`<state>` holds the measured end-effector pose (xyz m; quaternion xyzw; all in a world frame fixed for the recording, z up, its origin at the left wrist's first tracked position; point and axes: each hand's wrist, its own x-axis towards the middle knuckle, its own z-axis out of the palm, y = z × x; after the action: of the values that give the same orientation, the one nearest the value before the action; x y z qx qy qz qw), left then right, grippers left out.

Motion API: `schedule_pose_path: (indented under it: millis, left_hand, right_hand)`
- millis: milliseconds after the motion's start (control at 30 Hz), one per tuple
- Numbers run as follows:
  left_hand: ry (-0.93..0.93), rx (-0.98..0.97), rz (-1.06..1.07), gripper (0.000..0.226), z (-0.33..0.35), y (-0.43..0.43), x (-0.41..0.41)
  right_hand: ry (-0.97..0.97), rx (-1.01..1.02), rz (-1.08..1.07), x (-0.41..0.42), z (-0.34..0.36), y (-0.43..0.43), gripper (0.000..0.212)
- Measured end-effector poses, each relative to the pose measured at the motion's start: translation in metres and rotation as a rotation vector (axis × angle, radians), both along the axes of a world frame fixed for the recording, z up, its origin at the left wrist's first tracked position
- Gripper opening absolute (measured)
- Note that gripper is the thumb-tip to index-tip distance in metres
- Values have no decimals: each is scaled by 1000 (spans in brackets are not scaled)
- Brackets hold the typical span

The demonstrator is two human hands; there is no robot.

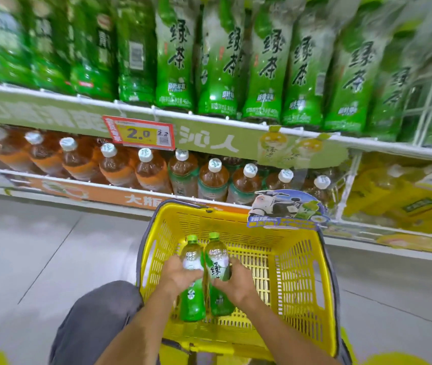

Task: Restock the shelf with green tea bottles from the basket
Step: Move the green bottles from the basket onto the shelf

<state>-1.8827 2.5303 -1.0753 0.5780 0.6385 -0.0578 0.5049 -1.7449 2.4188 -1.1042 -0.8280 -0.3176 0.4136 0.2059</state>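
Two green tea bottles lie side by side in the yellow basket (299, 262), caps pointing toward the shelf: the left bottle (191, 301) and the right bottle (219, 262). The left hand (180, 275) is wrapped over the left bottle's middle and the right hand (232, 281) curls around the right bottle's label, so much of each label is covered; the fingertips on the far sides are hidden. The basket's near rim is partly cut off by the forearms and a grey-clad knee (96, 320). Beyond, the upper shelf rail (209, 119) carries a row of green tea bottles (267, 69), their tops cropped and the leftmost ones blurred. A price tag (141, 134) reads 2.0; the smaller print is illegible. Brown tea bottles (212, 180) fill the lower shelf.
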Motion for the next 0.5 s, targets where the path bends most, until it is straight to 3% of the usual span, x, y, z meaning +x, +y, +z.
schedule_pose_path:
  millis: [167,333,500]
  left_hand:
    - [-240,98,107,52,31,15,-17]
    - [-415,211,162,53,124,16,-30]
    - [-502,345,188,35,197,15,-40]
  right_hand:
    - [-24,194,11,-3,61,13,45]
    - [-123,412,10,-13,125,24,55]
    - [-146,593,56,-20,198,30,51]
